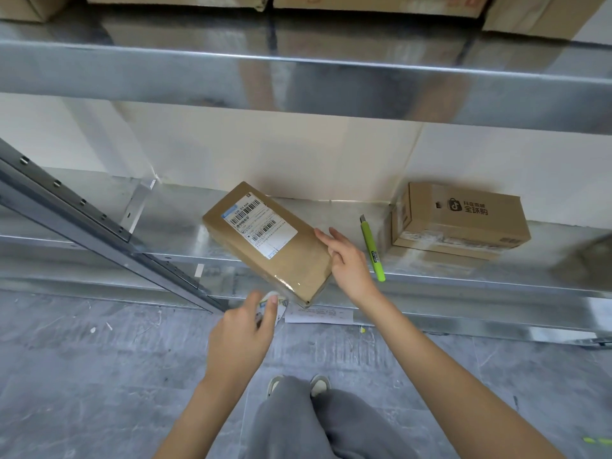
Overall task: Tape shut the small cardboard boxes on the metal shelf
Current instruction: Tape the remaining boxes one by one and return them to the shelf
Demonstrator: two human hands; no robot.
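Note:
A flat brown cardboard box (pixel 275 246) with a white shipping label lies slanted on the metal shelf (pixel 172 226), its near corner jutting over the front edge. Clear tape shines across its near end. My right hand (pixel 347 260) grips the box's right side, fingers on top and thumb round the edge. My left hand (pixel 241 329) holds a roll of clear tape (pixel 273 308) just below the box's near corner. A second small cardboard box (pixel 460 220) with a black printed logo stands at the right of the shelf.
A green utility knife (pixel 372 251) lies on the shelf between the two boxes. A slanted steel upright (pixel 99 223) crosses the left. A higher shelf (pixel 298 77) carries more cartons. A white paper slip (pixel 318 315) lies under the shelf edge. My legs are below.

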